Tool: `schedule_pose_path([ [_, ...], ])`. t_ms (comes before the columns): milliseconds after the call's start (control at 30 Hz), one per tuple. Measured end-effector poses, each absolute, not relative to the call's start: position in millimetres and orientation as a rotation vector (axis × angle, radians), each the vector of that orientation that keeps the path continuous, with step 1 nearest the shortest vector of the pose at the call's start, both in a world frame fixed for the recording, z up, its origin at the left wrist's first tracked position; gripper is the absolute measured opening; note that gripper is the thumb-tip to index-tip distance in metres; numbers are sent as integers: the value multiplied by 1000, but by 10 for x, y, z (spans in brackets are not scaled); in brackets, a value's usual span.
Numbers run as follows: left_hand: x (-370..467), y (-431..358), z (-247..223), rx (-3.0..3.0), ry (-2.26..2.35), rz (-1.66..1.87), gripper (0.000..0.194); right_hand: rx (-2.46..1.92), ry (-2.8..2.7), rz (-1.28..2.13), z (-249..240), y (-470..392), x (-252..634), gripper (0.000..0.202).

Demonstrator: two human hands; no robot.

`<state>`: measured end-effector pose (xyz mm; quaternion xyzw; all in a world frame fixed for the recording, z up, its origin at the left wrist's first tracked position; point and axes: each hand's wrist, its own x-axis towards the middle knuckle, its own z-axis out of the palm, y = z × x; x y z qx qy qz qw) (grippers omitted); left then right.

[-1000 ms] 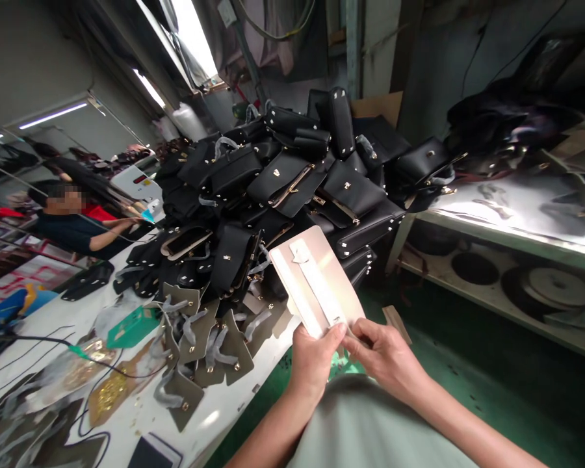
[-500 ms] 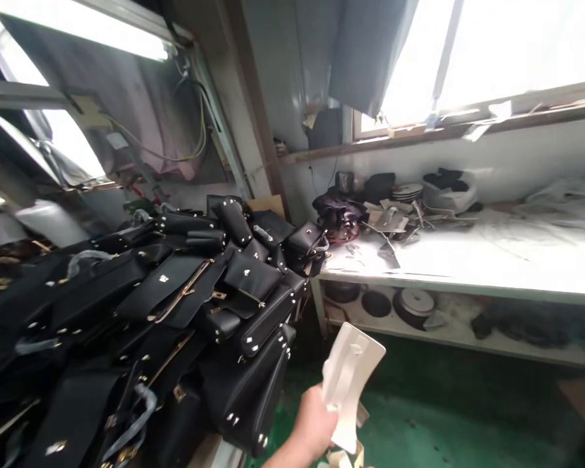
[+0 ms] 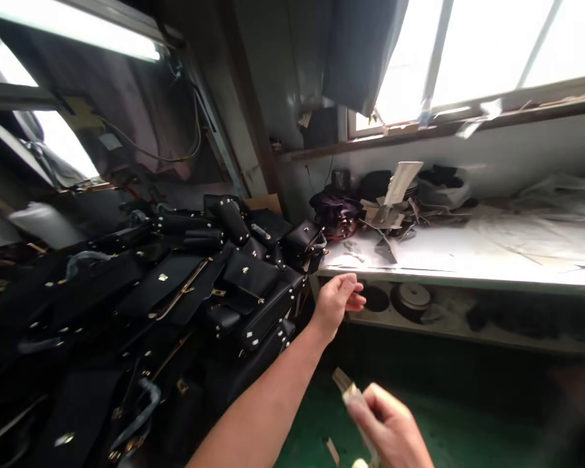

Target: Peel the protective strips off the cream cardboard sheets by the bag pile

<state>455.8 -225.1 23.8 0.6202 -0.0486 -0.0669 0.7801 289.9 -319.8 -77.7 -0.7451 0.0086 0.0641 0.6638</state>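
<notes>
Black bags (image 3: pixel 258 273) are heaped from seven to ten o'clock; the left hand (image 3: pixel 338 302), between four and five o'clock, is empty, its fingers loosely curled. At five o'clock, the right hand (image 3: pixel 392 429) grips a blurred pale piece (image 3: pixel 355 398). At two o'clock, a pale panel (image 3: pixel 402 183) appears tilted above the bench (image 3: pixel 439 253); contact with the scraps (image 3: pixel 387 220) cannot be determined.

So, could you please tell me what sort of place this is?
Probably a bag-making workshop: black bags with metal fittings are heaped up, material scraps lie on a long workbench, and wheel-like rolls sit below.
</notes>
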Motion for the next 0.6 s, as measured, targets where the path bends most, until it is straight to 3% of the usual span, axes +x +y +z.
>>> schedule_pose_path([
  [167,3287,-1393,-299,1231,-42,-280,71,-1597,47,148,-514,-2947,3139,56],
  [333,2600,-1000,-337,1462,132,77,37,-1652,-141,259,-413,-2368,3100,58],
  [600,1857,-202,-275,1565,406,510,21,-1766,-598,570,-427,-1445,2834,43],
])
